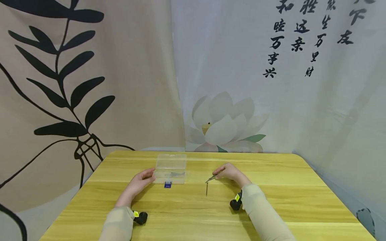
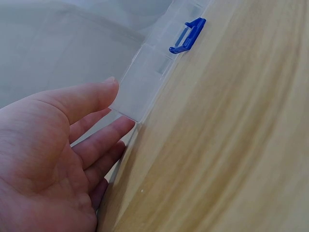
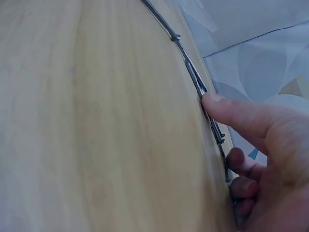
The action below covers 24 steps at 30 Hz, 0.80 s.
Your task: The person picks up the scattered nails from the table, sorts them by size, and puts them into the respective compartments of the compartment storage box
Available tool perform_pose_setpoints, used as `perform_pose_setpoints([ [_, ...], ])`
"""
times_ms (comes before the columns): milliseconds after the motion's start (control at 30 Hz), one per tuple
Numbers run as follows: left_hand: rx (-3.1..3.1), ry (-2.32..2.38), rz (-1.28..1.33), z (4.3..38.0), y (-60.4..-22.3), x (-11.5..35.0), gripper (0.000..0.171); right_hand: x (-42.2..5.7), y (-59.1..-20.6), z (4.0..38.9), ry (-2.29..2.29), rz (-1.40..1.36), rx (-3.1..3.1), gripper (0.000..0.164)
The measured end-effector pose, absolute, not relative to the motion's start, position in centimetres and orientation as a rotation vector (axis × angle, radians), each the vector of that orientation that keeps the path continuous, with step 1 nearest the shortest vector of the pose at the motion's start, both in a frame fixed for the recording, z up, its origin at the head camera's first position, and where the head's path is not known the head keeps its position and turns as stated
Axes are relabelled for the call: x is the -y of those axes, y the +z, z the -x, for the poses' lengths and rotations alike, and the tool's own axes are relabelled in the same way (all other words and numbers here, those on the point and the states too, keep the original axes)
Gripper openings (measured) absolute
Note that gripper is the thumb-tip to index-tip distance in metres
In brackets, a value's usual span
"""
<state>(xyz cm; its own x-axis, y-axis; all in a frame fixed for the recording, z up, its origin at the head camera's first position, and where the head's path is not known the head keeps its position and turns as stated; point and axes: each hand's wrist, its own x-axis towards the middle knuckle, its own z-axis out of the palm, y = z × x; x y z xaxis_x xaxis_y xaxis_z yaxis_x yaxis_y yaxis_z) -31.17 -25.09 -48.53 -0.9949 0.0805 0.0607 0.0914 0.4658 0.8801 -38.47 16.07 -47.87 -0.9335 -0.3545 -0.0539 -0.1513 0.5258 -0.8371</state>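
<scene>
A clear plastic box (image 1: pixel 170 181) with a blue latch (image 2: pixel 189 36) stands open on the table, its lid (image 1: pixel 171 161) raised at the back. Thin dark pieces (image 1: pixel 178 173) lie inside. My left hand (image 1: pixel 143 182) holds the box's left end, the thumb at its upper edge and fingertips by its lower corner. To the right, my right hand (image 1: pixel 230 172) pinches long thin metal nails (image 3: pixel 199 84) with small heads between thumb and fingers. Their ends slant down toward the table, right beside a single nail (image 1: pixel 206 189) lying there. The fingers partly hide the held nails.
The wooden table (image 1: pixel 187 217) has its back edge close behind the box, against a printed curtain (image 1: pixel 144 83). Black wrist cameras, left (image 1: pixel 140 218) and right (image 1: pixel 236 202), stick out from the cream sleeves.
</scene>
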Motion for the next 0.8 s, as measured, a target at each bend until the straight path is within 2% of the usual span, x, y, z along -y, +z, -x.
perform_pose_setpoints([
  [800,2.666,-1.625,0.161,31.15,-48.69,25.12,0.050,-15.53,-48.17,38.13,-1.315,0.343,-2.637,0.010],
])
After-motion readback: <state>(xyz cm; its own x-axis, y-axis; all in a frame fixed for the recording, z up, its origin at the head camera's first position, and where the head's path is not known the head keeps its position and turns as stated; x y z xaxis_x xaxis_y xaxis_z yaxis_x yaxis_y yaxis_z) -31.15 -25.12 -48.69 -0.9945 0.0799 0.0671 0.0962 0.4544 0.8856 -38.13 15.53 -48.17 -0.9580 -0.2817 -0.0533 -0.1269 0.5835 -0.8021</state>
